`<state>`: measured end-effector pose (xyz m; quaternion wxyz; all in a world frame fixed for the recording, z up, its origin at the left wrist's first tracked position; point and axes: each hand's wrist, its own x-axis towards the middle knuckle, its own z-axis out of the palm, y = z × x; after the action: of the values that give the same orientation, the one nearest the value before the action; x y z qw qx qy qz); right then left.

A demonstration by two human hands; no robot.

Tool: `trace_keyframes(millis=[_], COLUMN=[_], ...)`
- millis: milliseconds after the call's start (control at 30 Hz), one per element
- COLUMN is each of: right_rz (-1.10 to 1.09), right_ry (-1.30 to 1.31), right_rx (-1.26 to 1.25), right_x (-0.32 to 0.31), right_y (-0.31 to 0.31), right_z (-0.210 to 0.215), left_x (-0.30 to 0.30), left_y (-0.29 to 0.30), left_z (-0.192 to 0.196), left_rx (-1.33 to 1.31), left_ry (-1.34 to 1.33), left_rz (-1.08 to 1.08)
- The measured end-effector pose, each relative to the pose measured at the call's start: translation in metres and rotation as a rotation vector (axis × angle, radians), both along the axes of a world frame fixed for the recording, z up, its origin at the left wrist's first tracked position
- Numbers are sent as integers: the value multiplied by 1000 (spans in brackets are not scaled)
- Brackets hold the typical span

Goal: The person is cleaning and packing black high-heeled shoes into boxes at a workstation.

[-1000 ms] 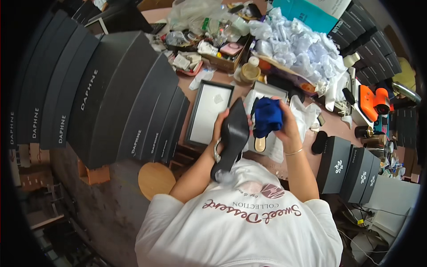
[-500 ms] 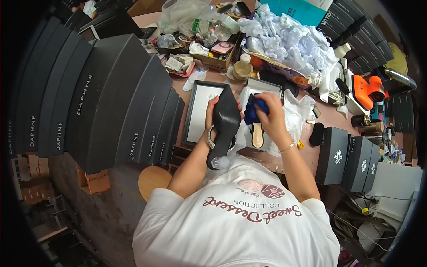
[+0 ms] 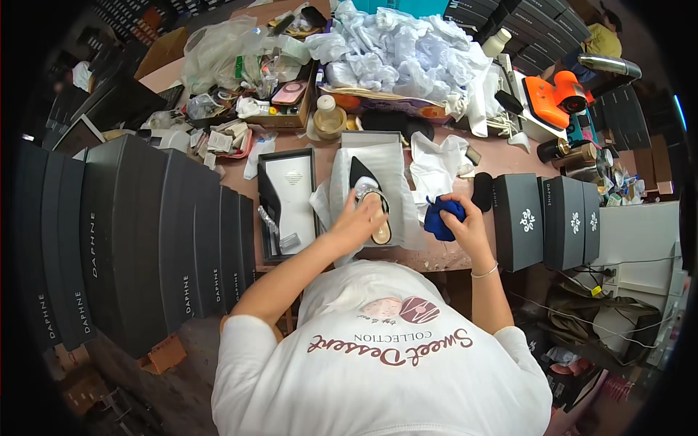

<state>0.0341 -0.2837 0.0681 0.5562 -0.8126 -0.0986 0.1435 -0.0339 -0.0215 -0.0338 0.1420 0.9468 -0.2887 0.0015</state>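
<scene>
A black pointed shoe (image 3: 358, 168) with a beige insole lies on white tissue in an opened box (image 3: 371, 137) before me. My left hand (image 3: 356, 224) reaches over this shoe, its fingers curled at the strap, with clear plastic wrap beside them. To the right, my right hand (image 3: 467, 227) is closed round a crumpled blue cloth (image 3: 442, 218), held above the table edge. A second black shoe (image 3: 268, 200) with a sparkling strap lies on its side along the left wall of a white-lined box lid (image 3: 294, 174); clear plastic is at its heel end.
Dark shoe boxes (image 3: 131, 240) stand stacked on my left, and several more (image 3: 518, 218) on the right. White tissue (image 3: 436, 163) lies right of the opened box. Behind are a bottle (image 3: 329, 120), a heap of crumpled paper (image 3: 400, 54) and an orange device (image 3: 556, 98).
The shoe from my left hand now lies in the lid, and that hand has moved right onto the other shoe. My right hand has carried the blue cloth away to the right.
</scene>
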Motion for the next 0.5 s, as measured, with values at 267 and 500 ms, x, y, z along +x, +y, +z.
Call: trace_keyframes(millis=[267,500], right_rz=[-93,-129], right_ry=[157,235], right_rx=[211,652], right_x=[-9,13], right_y=[-13,-4], right_z=[2,28], left_x=[45,64], left_y=[-17,54], left_z=[-19,155], left_rx=[19,-1353], left_ry=[63,673], left_rz=[-151,449])
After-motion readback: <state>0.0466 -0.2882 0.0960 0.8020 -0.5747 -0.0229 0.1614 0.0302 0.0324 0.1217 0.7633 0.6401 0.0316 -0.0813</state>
